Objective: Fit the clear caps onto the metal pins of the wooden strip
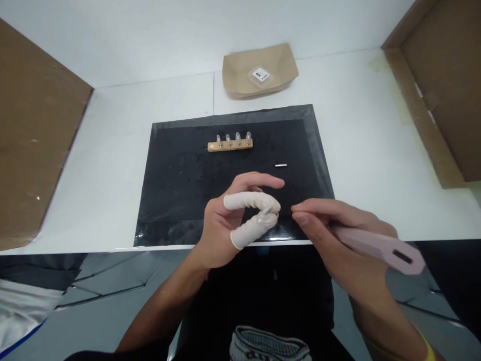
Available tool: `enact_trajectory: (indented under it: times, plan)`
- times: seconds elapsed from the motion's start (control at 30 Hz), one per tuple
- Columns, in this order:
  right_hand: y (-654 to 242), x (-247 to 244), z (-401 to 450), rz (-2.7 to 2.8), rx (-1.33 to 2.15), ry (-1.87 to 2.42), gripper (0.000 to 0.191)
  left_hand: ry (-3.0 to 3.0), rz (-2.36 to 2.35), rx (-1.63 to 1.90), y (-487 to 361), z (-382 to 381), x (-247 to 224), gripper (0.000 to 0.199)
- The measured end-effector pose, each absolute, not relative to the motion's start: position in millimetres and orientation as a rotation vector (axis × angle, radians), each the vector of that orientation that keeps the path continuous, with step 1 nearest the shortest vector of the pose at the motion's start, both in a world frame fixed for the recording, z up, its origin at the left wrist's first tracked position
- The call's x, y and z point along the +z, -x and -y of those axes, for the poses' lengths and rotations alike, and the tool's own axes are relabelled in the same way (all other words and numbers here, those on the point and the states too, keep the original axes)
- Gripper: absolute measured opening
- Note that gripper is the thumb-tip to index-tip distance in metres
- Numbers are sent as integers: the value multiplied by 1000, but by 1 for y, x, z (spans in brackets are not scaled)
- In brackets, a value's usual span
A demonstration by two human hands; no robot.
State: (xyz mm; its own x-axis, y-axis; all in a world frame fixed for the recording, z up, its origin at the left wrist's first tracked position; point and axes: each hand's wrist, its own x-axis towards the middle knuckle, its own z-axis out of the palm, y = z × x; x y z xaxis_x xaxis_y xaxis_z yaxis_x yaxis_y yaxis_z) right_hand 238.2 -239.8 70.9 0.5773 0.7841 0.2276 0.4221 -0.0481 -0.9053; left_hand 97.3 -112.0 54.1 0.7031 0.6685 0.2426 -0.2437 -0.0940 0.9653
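White finger cots cover the thumb and index finger of my left hand (pixel 240 215). Those two fingertips are pinched together on a small clear piece (pixel 265 208), mostly hidden by the cots. Just to its right, my right hand (pixel 345 235) is closed around a pale pink flat-handled tool (pixel 376 246); the tool's working end is hidden by the fingers. My right thumb and index tips nearly meet, a short gap from the left fingertips. Beyond the hands, a wooden strip (pixel 229 145) bears several clear nail tips (pixel 238 139) standing upright. A small metal bar (pixel 280 165) lies to its right.
A black mat (pixel 180 175) covers the front middle of the white table (pixel 108 150). Behind it stands a brown paper tray (pixel 233 82) holding a small labelled clear box (pixel 260 75). Brown boards rise at the left (pixel 33 135) and right (pixel 447 95).
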Motion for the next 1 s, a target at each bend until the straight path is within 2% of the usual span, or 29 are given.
enact_trajectory:
  times: [0.37,0.57,0.77,0.87,1.0]
  plan:
    - [-239,71,242,1042,392,1649,11,-1466,-342,802,-97,111,52,8]
    - [-241,68,249,908,217,1766,5,-1465,-365,796,-97,111,52,5]
    - [-242,69,255,889,189,1816,6,-1495,-357,813,-98,111,49,4]
    - [-234,78,253,1007,167,1742,8,-1612,-388,854,-103,108,45,7]
    - [-209,102,233,1425,117,1593,11,-1941,-460,1034,-127,100,39,6]
